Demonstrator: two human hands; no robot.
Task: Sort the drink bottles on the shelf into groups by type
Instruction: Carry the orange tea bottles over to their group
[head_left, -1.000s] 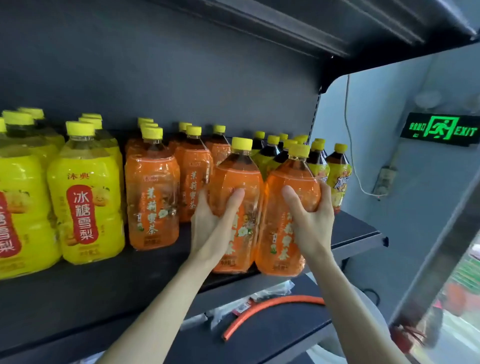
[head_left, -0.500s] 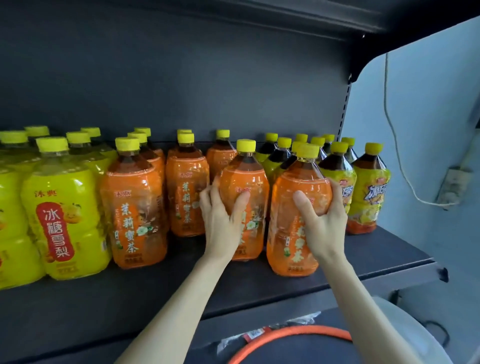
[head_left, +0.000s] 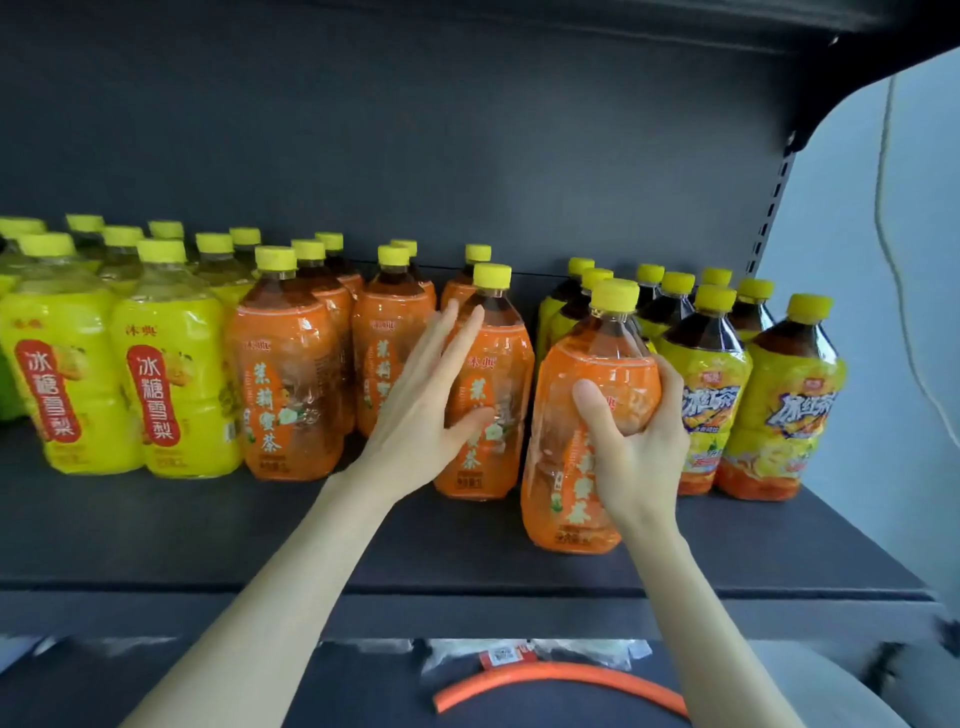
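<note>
Three kinds of yellow-capped drink bottles stand on the dark shelf (head_left: 467, 566). Yellow pear-drink bottles (head_left: 176, 395) fill the left, orange tea bottles (head_left: 291, 384) the middle, dark iced-tea bottles (head_left: 784, 410) the right. My right hand (head_left: 634, 447) grips an orange bottle (head_left: 582, 467) near the front, standing on the shelf. My left hand (head_left: 426, 405) lies flat against the left side of another orange bottle (head_left: 498, 374), fingers straight and spread, thumb on its front.
A dark back panel and an upper shelf close in the space above the caps. Below the shelf lie an orange hose (head_left: 561, 686) and plastic-wrapped items (head_left: 498, 654). A pale wall with a hanging cable (head_left: 893, 291) is to the right.
My left hand has loosened from a full grip to an open palm against its orange bottle. That bottle now stands further back and left, apart from the one in my right hand.
</note>
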